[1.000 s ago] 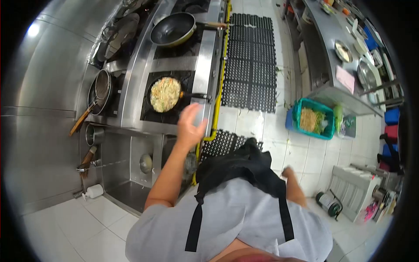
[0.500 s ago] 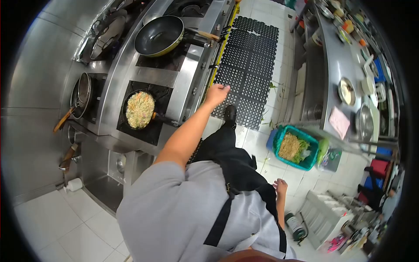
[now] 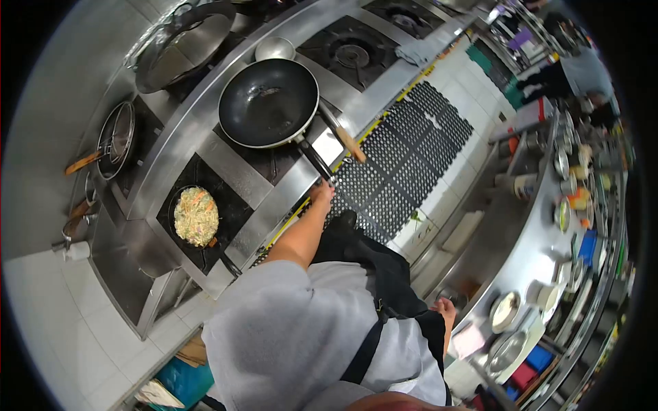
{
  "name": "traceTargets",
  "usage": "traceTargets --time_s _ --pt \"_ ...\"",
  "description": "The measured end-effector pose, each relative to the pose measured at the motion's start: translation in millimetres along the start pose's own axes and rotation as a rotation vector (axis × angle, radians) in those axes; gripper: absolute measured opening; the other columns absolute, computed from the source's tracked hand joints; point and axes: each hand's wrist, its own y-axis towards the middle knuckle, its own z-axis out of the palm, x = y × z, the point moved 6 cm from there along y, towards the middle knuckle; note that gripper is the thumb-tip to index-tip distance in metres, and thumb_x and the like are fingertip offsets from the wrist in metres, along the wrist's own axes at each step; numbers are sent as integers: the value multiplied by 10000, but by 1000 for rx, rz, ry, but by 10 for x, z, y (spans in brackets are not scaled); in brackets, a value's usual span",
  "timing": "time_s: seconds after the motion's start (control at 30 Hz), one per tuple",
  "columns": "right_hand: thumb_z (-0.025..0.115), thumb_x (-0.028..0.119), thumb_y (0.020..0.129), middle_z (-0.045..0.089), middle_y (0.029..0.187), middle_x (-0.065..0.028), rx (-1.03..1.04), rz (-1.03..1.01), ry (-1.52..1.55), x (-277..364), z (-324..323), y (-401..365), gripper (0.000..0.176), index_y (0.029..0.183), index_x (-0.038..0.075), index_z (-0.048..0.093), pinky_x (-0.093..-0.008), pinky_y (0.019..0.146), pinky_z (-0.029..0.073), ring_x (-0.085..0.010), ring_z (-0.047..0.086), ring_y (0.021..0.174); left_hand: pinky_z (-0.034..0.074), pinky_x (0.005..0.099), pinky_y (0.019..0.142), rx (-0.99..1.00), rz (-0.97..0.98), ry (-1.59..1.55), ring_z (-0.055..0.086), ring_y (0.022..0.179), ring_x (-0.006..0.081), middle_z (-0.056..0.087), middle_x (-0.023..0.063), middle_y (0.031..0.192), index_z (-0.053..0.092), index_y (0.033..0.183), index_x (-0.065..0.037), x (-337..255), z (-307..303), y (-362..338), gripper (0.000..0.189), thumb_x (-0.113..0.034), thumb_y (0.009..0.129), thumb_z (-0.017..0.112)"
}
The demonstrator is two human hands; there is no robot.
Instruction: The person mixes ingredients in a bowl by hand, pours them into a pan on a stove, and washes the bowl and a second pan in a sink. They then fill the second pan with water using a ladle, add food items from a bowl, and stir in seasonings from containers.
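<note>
My left hand (image 3: 321, 192) is at the stove's front edge, fingers curled, right by the end of the black handle of a large wok (image 3: 269, 103). Whether it touches the handle or a knob I cannot make out. The wok rests on a burner and looks empty apart from a little shine of liquid. A wooden handle (image 3: 346, 137) sticks out beside it. Nearer me, a small pan holds a round, chopped vegetable mixture (image 3: 196, 216). Low at my right side hangs my right hand (image 3: 445, 308), holding nothing, its fingers loosely apart.
Bare burners (image 3: 351, 56) lie beyond the wok, with a cloth (image 3: 418, 51) on the stove edge. A black perforated mat (image 3: 404, 161) covers the floor. On the right runs a steel counter (image 3: 510, 253) with bowls. Another person (image 3: 586, 72) is bent over at the far right.
The view has shifted along the stove, showing more burners and the counter. My left hand has moved from over the mat to the stove edge near the wok handle. The teal basket is out of view.
</note>
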Motion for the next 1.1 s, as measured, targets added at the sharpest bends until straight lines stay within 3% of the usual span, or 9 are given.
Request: traceTargets --time_s 0.1,0.2,0.33,0.4,0.5,0.7,0.97,1.0,1.1 --pt "570 188 935 677 870 -71 75 -41 -74 663 -54 605 234 1086 11 591 -264 545 490 -138 634 646 539 345 666 111 39 -121 651 819 206 640 88 1065 511 1181 -130 -3 -51 -64 267 -214 934 568" --pt "554 154 933 670 867 -68 230 -76 -130 1011 -57 1354 207 1075 9 598 -258 526 485 -134 632 656 524 381 734 201 28 -334 643 859 220 637 89 1141 526 1152 -158 54 -117 -27 229 -251 943 530" --pt "567 121 919 666 841 -84 439 -175 -266 1537 42 2429 197 1052 -19 605 -276 564 511 -156 640 662 463 446 898 449 19 -583 569 1090 257 601 110 1234 586 1034 -171 -71 -101 -264 192 -317 916 547" --pt "576 112 914 664 831 -90 485 -229 -316 2049 61 2957 193 1043 -29 606 -283 580 520 -164 643 666 420 468 981 423 40 -619 504 1206 271 567 118 1286 610 1009 -185 -15 -89 -313 218 -369 895 578" --pt "597 85 899 659 803 -105 552 -400 -483 2847 146 3526 178 1013 -51 601 -288 598 526 -160 636 659 376 499 1045 581 229 -743 442 1284 269 510 121 1349 617 1080 -209 -45 -54 -387 207 -319 905 612" --pt "557 70 912 631 792 -80 588 -576 -753 4048 314 4242 143 1007 -33 591 -279 589 522 -145 603 652 379 510 1053 495 339 -867 428 1291 270 477 128 1375 584 1129 -209 165 72 -240 296 -425 928 554" --pt "548 121 932 652 821 -79 723 -651 -834 4352 809 4261 156 1030 8 595 -272 580 514 -150 629 672 384 520 1048 216 313 -846 433 1276 325 463 178 1377 541 1079 -135 14 109 -394 316 -398 912 590" --pt "548 121 932 652 821 -79 735 -659 -856 4328 838 4226 156 1030 8 595 -272 580 514 -150 629 672 497 493 909 163 243 -987 592 1084 290 591 148 1225 560 1155 -37 15 100 -395 239 -141 942 526" --pt "561 153 927 658 830 -85 767 -635 -868 4141 870 4107 182 1021 0 595 -265 533 488 -151 631 632 512 475 870 122 236 -914 613 993 266 613 107 1097 530 1165 -53 -30 72 -461 290 -272 975 532"
